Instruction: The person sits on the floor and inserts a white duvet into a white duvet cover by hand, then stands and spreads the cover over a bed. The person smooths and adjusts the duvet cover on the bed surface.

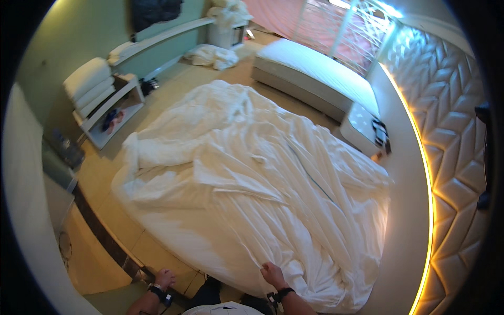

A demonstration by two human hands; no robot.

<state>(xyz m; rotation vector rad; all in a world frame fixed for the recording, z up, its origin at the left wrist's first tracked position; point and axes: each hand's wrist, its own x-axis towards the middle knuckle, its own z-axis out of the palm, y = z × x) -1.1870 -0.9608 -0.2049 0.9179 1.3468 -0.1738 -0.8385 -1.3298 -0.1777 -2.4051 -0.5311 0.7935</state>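
A large bed lies before me, under a rumpled white duvet cover (244,169) with a thin dark-green line along one fold. My right hand (273,274) is closed on the cover's near edge, and creases fan out from its fingers. Left of this hand, a smooth stretch of white bottom sheet (208,240) shows on the mattress. My left hand (165,278) hangs beside the bed's near left side, its fingers curled and nothing visible in them. Both wrists wear dark straps.
Beyond the bed stands a bare single mattress on a base (315,71). A bedside stool (360,128) bears a dark item. Folded white linen (92,86) rests on an open cabinet (114,114). More white bedding (212,57) lies on the floor. A padded wall (453,157) rises at right.
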